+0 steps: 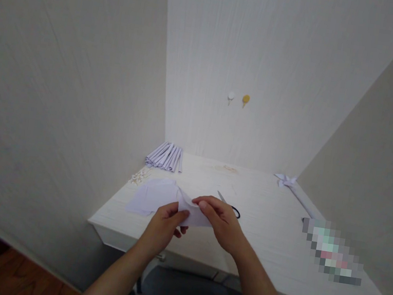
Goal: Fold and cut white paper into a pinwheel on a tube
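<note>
Pinched between thumb and fingers at both ends, a thin white paper sheet (197,219) is held by the left hand (165,219) and the right hand (222,218); neither grip is released. The sheet is held above the near part of the white wood-grained tabletop (263,216), just right of a loose pile of flat white paper pieces (152,196); whether the tabletop is touched by its lower edge cannot be told.

As far as can be judged, the work on this sheet is only partly done: its upper edge is bowed into a curve between the hands, but no finished crease can be made out. Plenty of flat paper is left unworked in the pile. Made-up pieces are seen farther off: a row of slim white rolled-paper tubes (165,156) is laid at the far left, and a white folded-paper pinwheel shape (287,181) is set at the far right, by the end of a long white tube (303,200). A pair of black-handled metal scissors (236,213), held by neither hand, is placed just beyond the right hand.

The sheet's long axis is run roughly from side to side, from hand to hand; its left end is pointed toward the far left, its right end toward the right palm.
</note>
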A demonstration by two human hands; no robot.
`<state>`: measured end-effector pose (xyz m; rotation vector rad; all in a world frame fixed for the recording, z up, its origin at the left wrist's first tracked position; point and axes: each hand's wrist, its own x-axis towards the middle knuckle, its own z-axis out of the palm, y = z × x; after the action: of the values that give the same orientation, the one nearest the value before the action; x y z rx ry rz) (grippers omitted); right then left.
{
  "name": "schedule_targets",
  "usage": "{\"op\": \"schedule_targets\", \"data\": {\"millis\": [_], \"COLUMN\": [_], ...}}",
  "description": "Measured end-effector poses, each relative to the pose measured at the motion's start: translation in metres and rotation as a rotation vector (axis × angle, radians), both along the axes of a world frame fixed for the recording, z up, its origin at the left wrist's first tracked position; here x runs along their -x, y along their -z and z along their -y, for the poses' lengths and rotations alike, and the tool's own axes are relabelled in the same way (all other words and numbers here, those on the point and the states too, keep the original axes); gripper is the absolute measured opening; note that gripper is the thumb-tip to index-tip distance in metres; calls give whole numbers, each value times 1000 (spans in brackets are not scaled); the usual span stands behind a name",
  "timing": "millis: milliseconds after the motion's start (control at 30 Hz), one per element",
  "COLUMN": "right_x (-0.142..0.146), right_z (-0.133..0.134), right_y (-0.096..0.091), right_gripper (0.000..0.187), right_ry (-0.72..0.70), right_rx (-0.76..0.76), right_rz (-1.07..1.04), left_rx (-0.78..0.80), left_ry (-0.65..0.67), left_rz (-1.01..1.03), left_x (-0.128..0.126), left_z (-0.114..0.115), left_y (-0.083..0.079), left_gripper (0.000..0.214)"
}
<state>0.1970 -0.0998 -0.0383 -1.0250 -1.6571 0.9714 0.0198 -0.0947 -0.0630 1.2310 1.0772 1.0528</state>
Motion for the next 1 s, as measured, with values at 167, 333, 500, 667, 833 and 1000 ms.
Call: {"op": "schedule_targets", "data": {"millis": [167,333,500,667,833,1000], "right_x": [1,-1,-4,-6,-12,-17], "right_z": [-4,-3,1,5,8,7], "right_y": [5,3,-1,-5,-12,-11], "right_gripper": [32,51,66,38,37,52], "right_ry": [1,-58,-131,-180,-64,22], "right_rx": [136,229,165,118,-14,-179], "right_rz": [-92,-194,-133,-121,-62,58], "left_rx": [-45,-59,-36,8,91,130], "left_ry": [122,292,328,307,228,122], "left_rz": [-94,-140,-224,-174,-1,195], "left_x": [1,5,9,11,18,23], "left_z": [1,4,4,-1,-7,-10], "left_y": [-8,-17,-17,-14,-14,-17], "left_gripper": [26,23,21,19,23,31]}}
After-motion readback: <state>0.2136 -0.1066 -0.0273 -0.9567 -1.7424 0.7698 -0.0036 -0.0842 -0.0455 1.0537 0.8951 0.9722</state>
